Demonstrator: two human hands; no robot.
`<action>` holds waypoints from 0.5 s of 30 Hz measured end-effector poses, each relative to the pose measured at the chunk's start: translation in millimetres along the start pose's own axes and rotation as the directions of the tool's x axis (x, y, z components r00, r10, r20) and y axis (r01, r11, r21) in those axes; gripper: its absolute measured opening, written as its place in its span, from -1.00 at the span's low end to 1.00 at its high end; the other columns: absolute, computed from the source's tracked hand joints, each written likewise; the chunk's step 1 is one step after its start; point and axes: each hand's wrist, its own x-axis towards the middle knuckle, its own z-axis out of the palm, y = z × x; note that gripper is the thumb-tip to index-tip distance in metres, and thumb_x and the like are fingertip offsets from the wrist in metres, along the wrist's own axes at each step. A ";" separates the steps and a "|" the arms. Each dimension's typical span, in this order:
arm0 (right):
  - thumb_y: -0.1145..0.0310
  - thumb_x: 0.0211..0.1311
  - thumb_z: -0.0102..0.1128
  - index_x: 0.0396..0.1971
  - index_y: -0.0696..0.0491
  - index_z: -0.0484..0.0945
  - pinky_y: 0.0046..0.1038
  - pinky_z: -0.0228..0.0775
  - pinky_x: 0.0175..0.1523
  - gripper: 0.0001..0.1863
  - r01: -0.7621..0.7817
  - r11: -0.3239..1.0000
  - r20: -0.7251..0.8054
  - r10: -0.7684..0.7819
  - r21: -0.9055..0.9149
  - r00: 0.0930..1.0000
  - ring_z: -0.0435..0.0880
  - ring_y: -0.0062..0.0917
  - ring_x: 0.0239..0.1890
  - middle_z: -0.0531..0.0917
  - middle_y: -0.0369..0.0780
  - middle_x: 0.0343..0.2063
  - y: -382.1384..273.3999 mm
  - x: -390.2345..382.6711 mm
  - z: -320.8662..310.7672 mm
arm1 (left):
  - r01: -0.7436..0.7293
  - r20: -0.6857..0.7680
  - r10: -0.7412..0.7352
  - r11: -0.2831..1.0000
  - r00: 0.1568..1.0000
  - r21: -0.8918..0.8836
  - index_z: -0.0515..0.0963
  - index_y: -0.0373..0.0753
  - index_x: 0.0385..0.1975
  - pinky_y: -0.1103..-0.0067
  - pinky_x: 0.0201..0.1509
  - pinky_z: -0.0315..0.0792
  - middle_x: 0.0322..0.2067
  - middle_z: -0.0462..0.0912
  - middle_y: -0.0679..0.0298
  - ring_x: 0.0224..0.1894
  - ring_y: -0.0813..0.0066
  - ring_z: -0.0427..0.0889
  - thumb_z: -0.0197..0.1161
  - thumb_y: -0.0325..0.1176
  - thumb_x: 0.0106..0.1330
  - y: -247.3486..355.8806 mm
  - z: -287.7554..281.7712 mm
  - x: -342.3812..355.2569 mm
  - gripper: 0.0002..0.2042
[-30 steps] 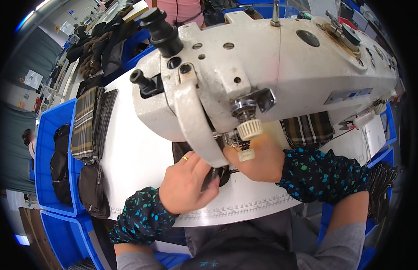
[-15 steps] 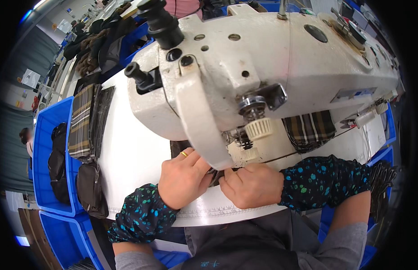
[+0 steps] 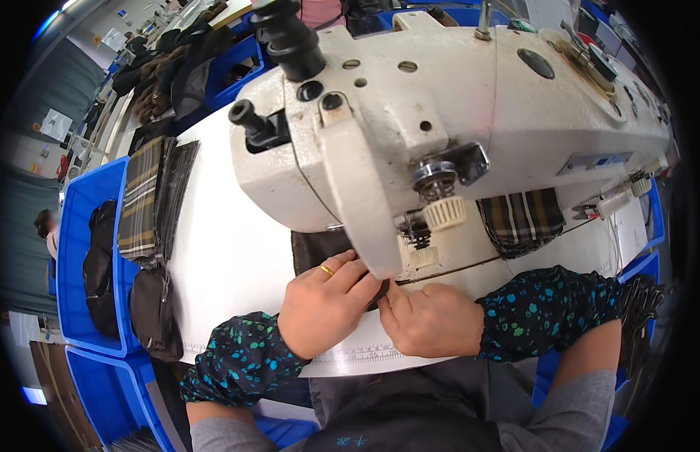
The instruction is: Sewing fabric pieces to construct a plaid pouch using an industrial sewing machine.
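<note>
A piece of dark brown fabric (image 3: 317, 250) lies on the white sewing table, partly beneath the head of a white sewing machine (image 3: 387, 135). My left hand (image 3: 326, 307), a gold ring on one finger, presses over the near part of this fabric, its fingers bent and its thumb mostly hidden. Close beside it, my right hand (image 3: 433, 320) has thumb and index pinched on the fabric's edge. A short stretch of dark zipper (image 3: 378, 294) shows between the two hands. The machine's curved white lever (image 3: 359, 192) hides the needle area and some fingertips.
Plaid fabric pieces (image 3: 521, 220) lie under the machine arm. More plaid pieces (image 3: 145, 203) are stacked at the left, behind a dark pouch (image 3: 155, 313). Blue bins (image 3: 71, 248) line the left side. A ruler strip (image 3: 365, 352) follows the table's front edge.
The view has shifted slightly, so machine and hands appear farther right. My left fingers have closed in toward my right hand, covering more of the zipper. More dark fabric shows behind my left hand.
</note>
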 end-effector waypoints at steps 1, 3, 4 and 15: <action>0.37 0.00 0.17 -0.48 0.31 0.65 -0.56 0.33 -0.65 -0.74 -0.001 1.000 0.001 0.001 -0.001 1.000 0.60 -0.55 -0.68 0.70 0.23 -0.33 -0.3 0.4 -0.7 | -0.004 -0.010 0.004 1.000 1.000 0.014 0.63 -0.24 -0.18 0.40 -0.09 0.66 -0.11 0.71 0.17 -0.08 0.11 0.73 0.39 -0.54 0.02 0.4 -0.2 -0.1 -0.69; 0.38 0.02 0.18 -0.39 0.28 0.66 -0.56 0.32 -0.63 -0.74 -0.007 0.999 0.025 0.008 -0.047 1.000 0.56 -0.58 -0.68 0.71 0.14 -0.30 -1.2 -1.7 2.5 | 0.000 -0.021 0.000 1.000 1.000 0.019 0.63 -0.24 -0.18 0.41 -0.07 0.65 -0.11 0.70 0.18 -0.08 0.12 0.72 0.39 -0.53 0.03 -0.5 0.3 1.8 -0.70; 0.39 0.03 0.19 -0.30 0.25 0.67 -0.57 0.32 -0.61 -0.72 -0.018 0.995 0.049 0.023 -0.093 0.999 0.52 -0.62 -0.69 0.73 0.05 -0.27 -1.4 -2.5 4.5 | 0.001 -0.028 0.000 1.000 1.000 0.020 0.63 -0.24 -0.19 0.41 -0.05 0.64 -0.10 0.70 0.18 -0.07 0.14 0.72 0.38 -0.53 0.04 -2.1 1.0 3.5 -0.71; 0.40 0.05 0.20 -0.41 0.22 0.66 -0.52 0.21 -0.70 -0.80 -0.091 0.991 -0.059 0.086 -0.096 0.995 0.45 -0.63 -0.75 0.42 -0.34 -0.72 16.8 6.5 16.4 | 0.108 -0.049 -0.105 0.992 0.993 0.062 0.66 -0.16 -0.21 0.39 -0.27 0.54 -0.31 0.63 0.29 -0.29 0.25 0.65 0.38 -0.49 0.09 -27.9 9.6 19.1 -0.76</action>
